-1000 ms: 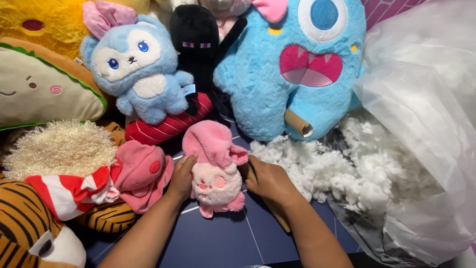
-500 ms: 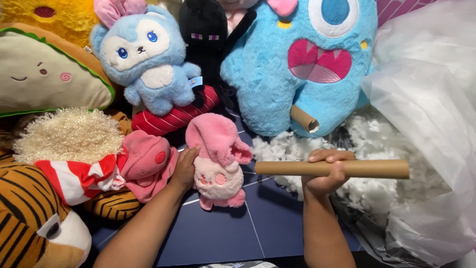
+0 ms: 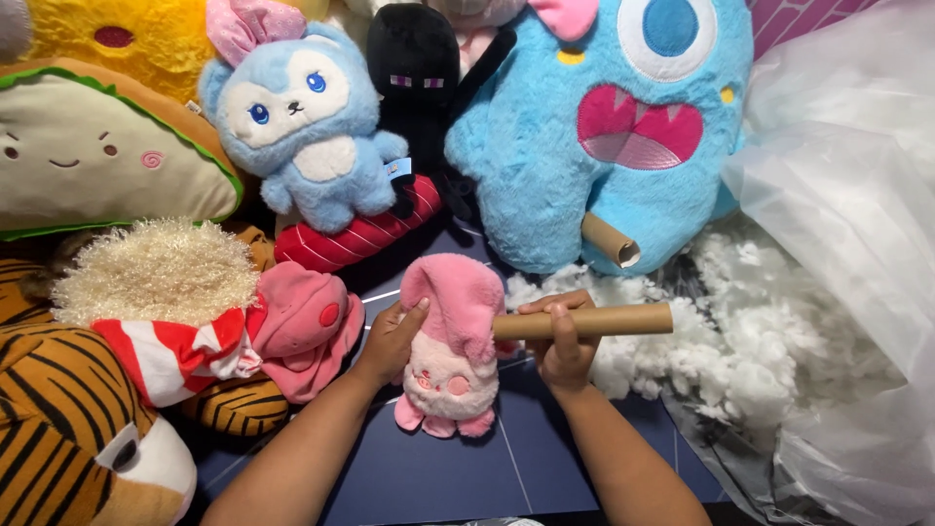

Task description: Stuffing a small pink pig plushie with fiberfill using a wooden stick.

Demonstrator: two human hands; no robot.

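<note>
At lower centre of the frame, the left hand [image 3: 392, 341] lies partly open against the side of the small pink plush toy [image 3: 450, 356] on the dark blue mat [image 3: 545, 458], while the right hand [image 3: 562, 343] is curled tight around a cardboard tube [image 3: 596, 320] whose end touches the toy's floppy top. Keeping the toy braced and the tube level would seem best here. Farther up sit white stuffing [image 3: 740, 331] and a big blue monster plush [image 3: 594, 127].
</note>
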